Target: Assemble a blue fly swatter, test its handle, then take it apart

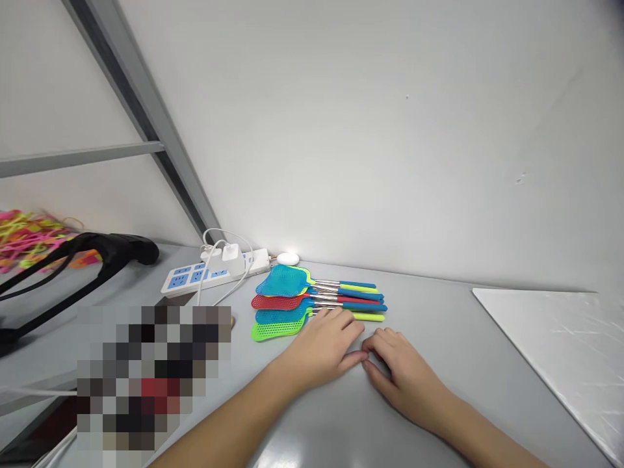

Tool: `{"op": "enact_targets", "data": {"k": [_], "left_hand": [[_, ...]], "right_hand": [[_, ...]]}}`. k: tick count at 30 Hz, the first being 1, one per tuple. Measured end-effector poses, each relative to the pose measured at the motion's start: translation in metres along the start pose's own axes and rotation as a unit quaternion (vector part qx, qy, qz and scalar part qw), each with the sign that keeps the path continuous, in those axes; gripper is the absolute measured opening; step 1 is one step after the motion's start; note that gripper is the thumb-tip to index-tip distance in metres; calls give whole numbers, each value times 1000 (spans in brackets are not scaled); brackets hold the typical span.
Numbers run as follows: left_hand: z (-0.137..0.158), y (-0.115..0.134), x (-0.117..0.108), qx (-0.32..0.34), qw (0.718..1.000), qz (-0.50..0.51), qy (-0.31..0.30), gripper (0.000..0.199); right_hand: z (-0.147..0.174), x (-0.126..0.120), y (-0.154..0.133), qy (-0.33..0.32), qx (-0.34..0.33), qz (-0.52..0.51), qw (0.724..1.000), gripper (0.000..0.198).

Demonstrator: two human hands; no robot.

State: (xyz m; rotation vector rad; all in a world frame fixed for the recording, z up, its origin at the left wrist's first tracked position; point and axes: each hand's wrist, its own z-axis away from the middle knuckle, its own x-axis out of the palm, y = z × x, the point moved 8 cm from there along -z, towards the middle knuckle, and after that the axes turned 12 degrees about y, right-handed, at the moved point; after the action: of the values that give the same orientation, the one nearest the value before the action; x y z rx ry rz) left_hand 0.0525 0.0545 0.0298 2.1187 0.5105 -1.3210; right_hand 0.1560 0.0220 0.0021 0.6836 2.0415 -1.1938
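Several telescopic fly swatters lie stacked in a row on the grey table, their mesh heads to the left and their handles to the right. A blue swatter (284,281) is at the back, a red swatter (277,303) in the middle and a green swatter (277,330) nearest me. My left hand (327,341) rests palm down with fingers extended, its fingertips at the nearest green swatter's shaft. My right hand (402,370) rests on the table, fingers loosely curved with a gap to the thumb, holding nothing. Its fingertips meet my left thumb.
A white power strip (263,261) with chargers and cables stands behind left, beside a small white oval device (288,259). A black frame-like object (114,257) and colourful strings (29,234) lie farther left. A white sheet (560,351) lies right. A wall bounds the back.
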Motion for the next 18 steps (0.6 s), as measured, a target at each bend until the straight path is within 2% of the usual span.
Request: {"op": "enact_targets", "data": {"k": [1, 3, 5, 9, 13, 18], "left_hand": [[-2, 0, -4, 14, 1000, -17, 19, 27], [-9, -3, -12, 34, 996, -51, 68, 53], [-18, -10, -15, 30, 990, -91, 106, 76], [-38, -31, 2, -28, 981, -172, 89, 95], [-50, -39, 15, -50, 980, -177, 80, 91], [-47, -36, 13, -52, 979, -177, 85, 78]], "right_hand": [[0, 0, 1, 0, 5, -3, 1000, 7], [-1, -1, 1, 5, 13, -13, 1000, 7], [0, -4, 1, 14, 21, -25, 999, 10], [1, -15, 6, 50, 39, -35, 997, 16], [2, -28, 12, 90, 46, -15, 995, 19], [4, -28, 10, 92, 29, 6, 995, 19]]}}
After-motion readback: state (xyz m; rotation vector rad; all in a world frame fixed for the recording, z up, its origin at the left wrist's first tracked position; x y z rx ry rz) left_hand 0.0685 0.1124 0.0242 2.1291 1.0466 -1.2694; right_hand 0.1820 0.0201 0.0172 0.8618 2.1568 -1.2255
